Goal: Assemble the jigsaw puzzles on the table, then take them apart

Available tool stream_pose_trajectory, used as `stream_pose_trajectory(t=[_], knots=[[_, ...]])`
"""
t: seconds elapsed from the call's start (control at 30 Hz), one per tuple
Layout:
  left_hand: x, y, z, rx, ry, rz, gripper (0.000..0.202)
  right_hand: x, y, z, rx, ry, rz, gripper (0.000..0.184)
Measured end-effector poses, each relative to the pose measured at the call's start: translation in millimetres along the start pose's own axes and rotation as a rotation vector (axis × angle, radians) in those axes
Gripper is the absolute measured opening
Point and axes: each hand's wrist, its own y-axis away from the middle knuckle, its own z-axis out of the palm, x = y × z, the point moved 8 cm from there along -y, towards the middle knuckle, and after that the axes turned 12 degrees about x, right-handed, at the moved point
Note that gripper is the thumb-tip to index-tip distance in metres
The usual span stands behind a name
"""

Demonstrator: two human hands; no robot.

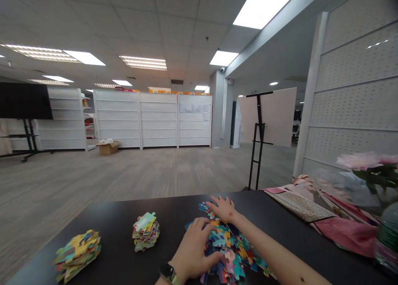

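A loose heap of colourful jigsaw puzzle pieces [219, 238] lies on the black table [174, 218] in front of me. My left hand [196, 247], with a dark watch [167, 271] on its wrist, rests against the heap's near left side, thumb and fingers apart. Farther off, my right hand [223, 208] lies over the heap's far end with its fingers spread. Part of the heap is hidden under both hands and the right forearm. Left of it stand two stacks of puzzle pieces, a smaller stack [146, 232] and a wider, leaning stack [78, 254].
Pink and patterned cloth [342, 231] covers the table's right side, beside a clear bottle [388, 235] and pink flowers [360, 160]. Beyond the table stand an easel with a board [280, 117], white shelving [158, 119], a cardboard box [107, 148] and a screen [25, 100].
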Motion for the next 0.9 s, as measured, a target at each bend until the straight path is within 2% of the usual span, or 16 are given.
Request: stream_pose_trajectory(t=[0.1,0.17,0.23,0.33,0.53,0.7,0.9], knots=[[-12.5,-1.6,1.2,0.038,-0.053,-0.097,0.079,-28.4,7.9,13.2,-0.038,0.004,-0.131,0.061],[-24.4,-0.7,4.3,0.056,-0.099,-0.192,0.097,-41.4,20.0,13.8,-0.033,0.004,-0.220,0.055],[-33.3,0.9,8.7,0.056,-0.117,-0.251,0.109,-47.9,32.8,9.7,-0.013,0.005,-0.279,0.047],[-37.9,2.8,15.0,0.031,-0.099,-0.260,0.112,-49.6,46.0,1.4,0.031,0.015,-0.304,0.040],[-32.7,3.1,11.1,0.024,-0.070,-0.214,0.091,-45.6,45.2,-4.0,0.146,0.044,-0.174,0.043],[-30.3,2.1,7.1,0.048,-0.047,-0.207,0.106,-48.0,48.1,-8.0,0.192,0.055,-0.072,0.039],[-33.5,3.4,12.2,0.067,-0.001,-0.218,0.126,-63.5,54.2,-2.8,0.165,0.094,0.017,0.038]])
